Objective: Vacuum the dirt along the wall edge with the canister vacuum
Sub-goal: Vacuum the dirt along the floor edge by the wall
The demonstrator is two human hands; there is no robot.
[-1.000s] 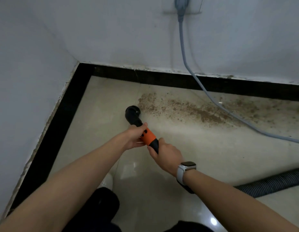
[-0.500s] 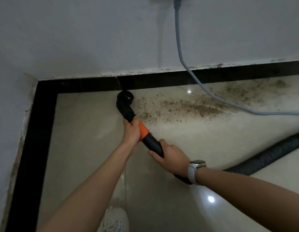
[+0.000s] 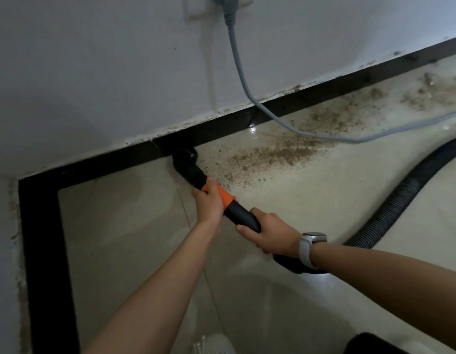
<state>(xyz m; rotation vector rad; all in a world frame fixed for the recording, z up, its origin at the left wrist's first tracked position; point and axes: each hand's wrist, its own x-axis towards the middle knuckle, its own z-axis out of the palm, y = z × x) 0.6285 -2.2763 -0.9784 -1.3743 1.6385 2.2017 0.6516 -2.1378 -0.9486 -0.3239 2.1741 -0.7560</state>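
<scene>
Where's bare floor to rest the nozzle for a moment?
Bare tile lies between the left black border and the left hand. Right of the nozzle it's crowded: dirt, grey cord, hose.

The glossy cream tiled floor (image 3: 311,226) filled the lower frame, edged by a black border strip (image 3: 42,251) along both walls. Brown dirt (image 3: 273,157) lay scattered at centre and upper right. A grey power cord (image 3: 375,137) and a ribbed black hose (image 3: 390,213) lay across the right side.
</scene>
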